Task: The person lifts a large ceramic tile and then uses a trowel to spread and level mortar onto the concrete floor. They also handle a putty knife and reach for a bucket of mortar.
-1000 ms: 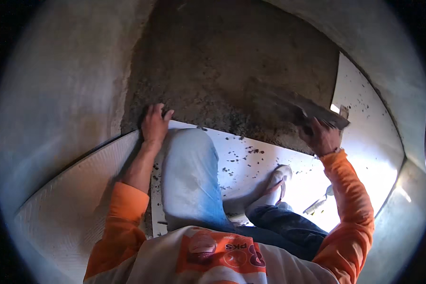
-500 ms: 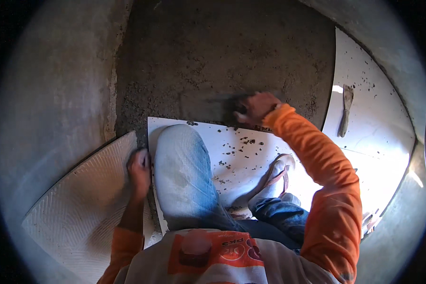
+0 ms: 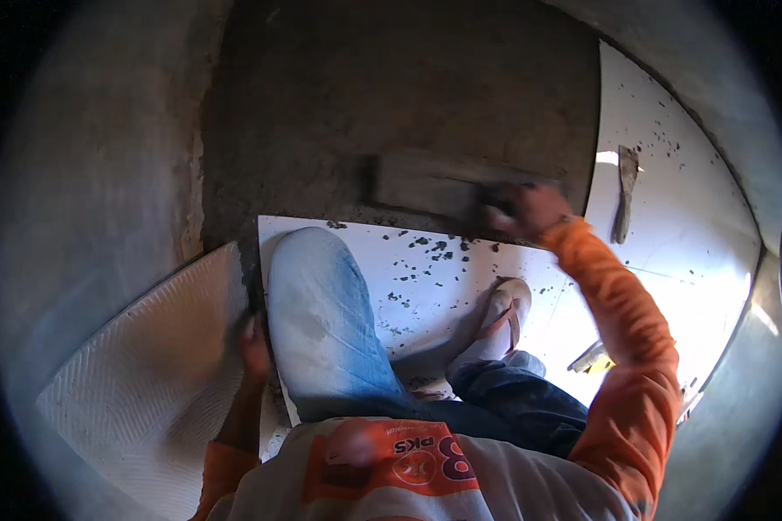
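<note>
My right hand (image 3: 537, 208) is closed on the handle of a long rectangular float (image 3: 426, 184), blurred by motion. The float lies flat on the dark grey mortar bed (image 3: 408, 87), just beyond the far edge of a white floor tile (image 3: 434, 300). My left hand (image 3: 254, 347) is low beside my bent knee, by the gap between that tile and a ridged-back tile (image 3: 148, 365). Its fingers are smeared and dim, so I cannot make out their shape or anything in them.
Dark mortar crumbs (image 3: 439, 247) are scattered over the white tile, around my sandalled foot (image 3: 504, 317). A scraper (image 3: 625, 193) lies on the white tiles at right, and a tool with a yellow part (image 3: 593, 358) shows beside my right sleeve. A bare grey wall (image 3: 104, 174) rises at left.
My right hand has swept the float to the right across the mortar, and the surface there looks smoother. My left hand has drawn slightly nearer to me. The yellow-marked tool has come into view.
</note>
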The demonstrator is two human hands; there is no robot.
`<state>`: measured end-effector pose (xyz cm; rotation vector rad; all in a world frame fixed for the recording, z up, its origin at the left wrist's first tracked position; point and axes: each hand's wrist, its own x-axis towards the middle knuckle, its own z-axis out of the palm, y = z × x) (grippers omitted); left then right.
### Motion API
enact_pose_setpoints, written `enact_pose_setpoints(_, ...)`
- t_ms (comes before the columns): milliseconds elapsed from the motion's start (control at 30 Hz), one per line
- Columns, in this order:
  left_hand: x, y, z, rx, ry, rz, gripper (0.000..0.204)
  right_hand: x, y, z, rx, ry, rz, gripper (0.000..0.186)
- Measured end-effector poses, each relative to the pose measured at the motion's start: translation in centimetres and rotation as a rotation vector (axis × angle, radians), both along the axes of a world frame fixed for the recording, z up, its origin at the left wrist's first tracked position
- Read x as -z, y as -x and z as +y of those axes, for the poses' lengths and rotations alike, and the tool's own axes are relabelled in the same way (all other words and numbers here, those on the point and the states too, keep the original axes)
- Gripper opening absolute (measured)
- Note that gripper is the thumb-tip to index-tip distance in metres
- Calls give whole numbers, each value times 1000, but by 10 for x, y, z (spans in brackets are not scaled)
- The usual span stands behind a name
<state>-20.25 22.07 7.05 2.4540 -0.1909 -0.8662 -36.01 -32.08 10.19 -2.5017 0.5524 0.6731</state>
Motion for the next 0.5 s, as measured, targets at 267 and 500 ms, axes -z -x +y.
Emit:
enact_pose_setpoints(267,69,-84,-108,481,-92,-946,38,34,-58,51,-214,-38,117,47)
enact_pose_setpoints(500,104,-76,-101,271,-76,-816,46,36,-43,59,-150,-12,105,48)
